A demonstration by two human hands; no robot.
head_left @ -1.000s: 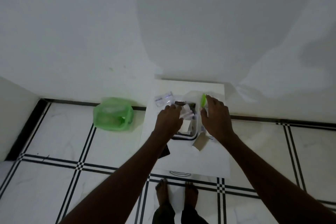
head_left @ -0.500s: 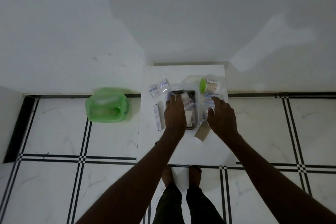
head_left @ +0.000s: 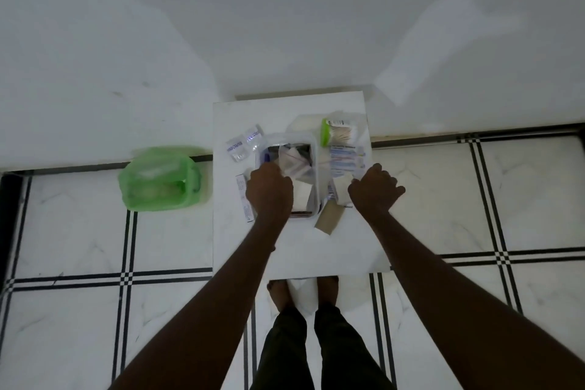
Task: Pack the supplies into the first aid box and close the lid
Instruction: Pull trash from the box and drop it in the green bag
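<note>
The clear first aid box stands open in the middle of a small white table, with white packets and dark items inside. My left hand reaches into the box's left side, fingers curled downward and hidden; a blue item shows just beyond it. My right hand is to the right of the box, closed on a small white packet. The box's green lid lies on the floor to the left of the table.
A swab tub with a green cap and a printed packet lie right of the box. Clear sachets and a narrow carton lie left of it, a brown card in front. My feet stand below the table.
The view has tilted down, showing more table. My right hand drew back from the swab tub to the white packet. My left hand stays over the box's left side.
</note>
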